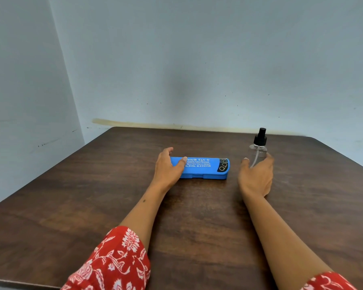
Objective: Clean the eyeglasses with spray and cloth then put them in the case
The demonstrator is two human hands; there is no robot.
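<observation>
1. Table [92, 195]: dark brown wood-grain top, set into the corner of pale blue-grey walls [197, 59]; a yellowish stain runs along the wall just above the table's far edge.
2. Glasses case [205, 167]: bright blue, long and closed, lying flat near the middle of the table with its length running left to right. White lettering on the lid reads in part "…avik Eye +"; the beginning is covered by the thumb. Smaller lines beneath are mostly too fine to read, though "BHOPAL" and a phone number can be made out. A black patch with a drawing of spectacles sits at the right end.
3. Left hand [168, 168]: placed at the left end of the case, thumb lying on the lid and fingers curved round the far side, grasping it.
4. Spray bottle [258, 150]: clear body, black pump top, standing upright to the right of the case and apart from it; no label is legible.
5. Right hand [257, 176]: cupped round the lower part of the bottle, thumb on the left and fingers on the right; whether they press the bottle cannot be told.
6. Sleeves [113, 262]: red with a white floral print, ending at the elbows.
</observation>
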